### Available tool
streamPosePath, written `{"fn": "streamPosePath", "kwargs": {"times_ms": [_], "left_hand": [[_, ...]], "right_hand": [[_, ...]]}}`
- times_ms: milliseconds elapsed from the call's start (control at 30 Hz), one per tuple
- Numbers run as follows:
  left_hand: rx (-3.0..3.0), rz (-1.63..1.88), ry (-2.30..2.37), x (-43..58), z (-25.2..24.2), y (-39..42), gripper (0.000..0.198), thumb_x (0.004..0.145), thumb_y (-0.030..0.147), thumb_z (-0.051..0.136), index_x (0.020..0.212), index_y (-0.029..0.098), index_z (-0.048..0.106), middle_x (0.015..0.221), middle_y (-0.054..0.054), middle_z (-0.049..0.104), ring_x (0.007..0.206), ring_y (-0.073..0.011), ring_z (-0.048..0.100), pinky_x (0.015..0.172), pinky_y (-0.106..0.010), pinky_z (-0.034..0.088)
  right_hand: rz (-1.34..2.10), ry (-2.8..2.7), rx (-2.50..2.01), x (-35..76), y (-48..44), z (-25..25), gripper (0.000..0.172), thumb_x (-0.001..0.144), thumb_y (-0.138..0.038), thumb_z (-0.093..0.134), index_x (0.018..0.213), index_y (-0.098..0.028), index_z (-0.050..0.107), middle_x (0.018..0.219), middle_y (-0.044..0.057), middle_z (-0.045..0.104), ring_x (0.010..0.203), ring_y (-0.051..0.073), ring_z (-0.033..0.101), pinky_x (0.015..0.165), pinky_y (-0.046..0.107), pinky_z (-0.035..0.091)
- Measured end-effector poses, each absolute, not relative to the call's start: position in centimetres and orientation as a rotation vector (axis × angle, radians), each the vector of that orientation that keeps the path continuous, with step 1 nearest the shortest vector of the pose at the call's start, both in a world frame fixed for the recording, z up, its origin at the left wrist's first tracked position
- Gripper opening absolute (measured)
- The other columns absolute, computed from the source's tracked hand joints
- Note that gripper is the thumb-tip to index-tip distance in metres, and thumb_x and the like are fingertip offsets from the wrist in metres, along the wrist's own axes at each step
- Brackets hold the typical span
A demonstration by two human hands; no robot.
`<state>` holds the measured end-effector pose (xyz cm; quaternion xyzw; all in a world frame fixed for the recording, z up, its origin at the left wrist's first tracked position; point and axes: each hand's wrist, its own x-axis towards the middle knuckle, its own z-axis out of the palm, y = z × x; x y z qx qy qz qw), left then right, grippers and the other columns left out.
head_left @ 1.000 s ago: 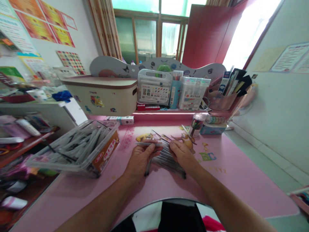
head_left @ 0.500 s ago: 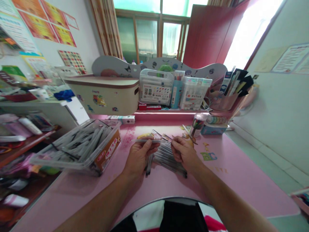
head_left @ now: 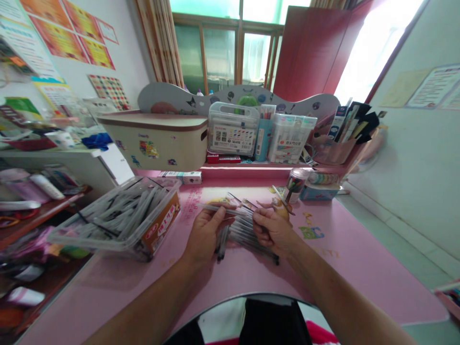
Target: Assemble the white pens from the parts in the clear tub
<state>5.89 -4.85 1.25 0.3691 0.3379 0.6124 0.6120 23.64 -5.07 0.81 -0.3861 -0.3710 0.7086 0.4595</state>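
I saw the left hand (head_left: 206,232) with its grip pinched on one thin pen (head_left: 215,209), held just above the pile of pens (head_left: 247,235) on the pink desk (head_left: 359,268), while the right hand (head_left: 273,230) curled over that pile (clamped or only resting, I could not tell). The pens looked light, stiff and slick, likely to roll, so best taken mid-barrel. A clear box (head_left: 118,218) of pens stood just left and a small jar (head_left: 294,184) behind the right hand, neither in the way.

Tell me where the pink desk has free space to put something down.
Free: the desk right of the right hand, up to the wall-side edge, and the near edge in front of the clear box. Crowded: the middle, where pens lie, and the back shelf.
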Motion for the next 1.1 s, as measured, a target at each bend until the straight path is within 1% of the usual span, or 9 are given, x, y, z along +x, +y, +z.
{"fn": "streamPosePath", "kwargs": {"times_ms": [167,233,300,367,433,600,767,933,1100], "left_hand": [[0.408,1.516,0.592,4.2,1.5,-3.1,0.002,0.082,0.02,0.06,0.084,0.019,0.061,0.079,-0.003,0.071,0.089,-0.0212,0.071,0.086,-0.042,0.056],[0.301,1.511,0.6,3.9,1.4,-2.9,0.005,0.081,0.014,0.056,0.082,0.019,0.059,0.066,0.001,0.062,0.07,-0.015,0.067,0.075,-0.035,0.058],[0.324,1.452,0.611,4.2,1.3,-3.3,0.011,0.077,0.008,0.058,0.083,0.017,0.059,0.061,0.004,0.054,0.05,-0.0071,0.053,0.055,-0.02,0.051],[0.424,1.338,0.609,5.1,1.2,-4.1,0.02,0.072,0.004,0.062,0.088,0.016,0.06,0.064,0.004,0.053,0.045,-0.0037,0.042,0.042,-0.013,0.038],[0.504,1.237,0.593,6.2,1.1,-4.9,0.027,0.071,0.004,0.068,0.095,0.015,0.062,0.072,0.002,0.057,0.049,-0.0039,0.045,0.04,-0.012,0.034],[0.455,1.261,0.662,7.2,0.9,-5.1,0.008,0.085,0.019,0.065,0.083,0.012,0.062,0.082,-0.004,0.062,0.061,-0.0085,0.056,0.051,-0.018,0.049],[0.345,1.181,0.655,6.6,0.8,-4.6,0.025,0.096,0.021,0.047,0.074,0.014,0.058,0.078,-0.008,0.066,0.075,-0.0177,0.068,0.073,-0.035,0.059],[0.317,0.944,0.632,7.6,0.9,-5.7,0.015,0.087,0.005,0.052,0.094,0.009,0.064,0.105,-0.017,0.07,0.097,-0.0224,0.071,0.08,-0.031,0.059],[0.252,0.938,0.614,8.4,0.7,-6.3,0.025,0.079,-0.005,0.048,0.094,0.008,0.065,0.091,-0.013,0.071,0.083,-0.0192,0.072,0.082,-0.033,0.059]], "right_hand": [[1.4,-0.676,-0.926,24.4,-4.4,1.4,0.033,0.067,-0.03,0.071,0.065,-0.021,0.039,0.046,-0.011,0.037,0.034,0.002,0.025,0.03,0.014,0.015],[1.3,-0.644,-0.92,24.4,-4.2,1.3,0.031,0.069,-0.032,0.07,0.067,-0.022,0.04,0.047,-0.011,0.036,0.035,0.003,0.024,0.03,0.014,0.016],[1.25,-0.676,-0.928,24.0,-4.2,1.0,0.031,0.072,-0.036,0.071,0.07,-0.022,0.042,0.048,-0.012,0.035,0.035,0.004,0.023,0.031,0.015,0.015],[1.213,-0.783,-0.966,23.5,-4.4,0.4,0.03,0.076,-0.04,0.069,0.072,-0.023,0.044,0.048,-0.012,0.033,0.036,0.005,0.023,0.032,0.017,0.015],[1.163,-0.994,-1.036,23.1,-4.8,-0.2,0.026,0.082,-0.041,0.065,0.073,-0.022,0.049,0.049,-0.011,0.034,0.039,0.006,0.026,0.035,0.019,0.019],[1.154,-1.36,-1.077,22.9,-5.5,-0.7,0.016,0.084,-0.035,0.062,0.089,-0.021,0.06,0.063,-0.006,0.044,0.048,0.008,0.033,0.043,0.023,0.024],[0.954,-1.242,-1.107,23.3,-5.1,-0.3,0.023,0.075,-0.016,0.047,0.096,-0.022,0.055,0.08,-0.002,0.05,0.059,0.012,0.042,0.052,0.024,0.034],[0.625,-1.531,-1.084,22.8,-6.0,0.3,0.019,0.082,-0.011,0.043,0.094,-0.022,0.054,0.084,0.002,0.059,0.078,0.018,0.056,0.076,0.031,0.046],[0.55,-1.802,-1.014,22.3,-6.8,-0.2,0.028,0.091,-0.012,0.041,0.114,-0.023,0.053,0.106,0.008,0.067,0.099,0.021,0.064,0.09,0.039,0.048]]}}
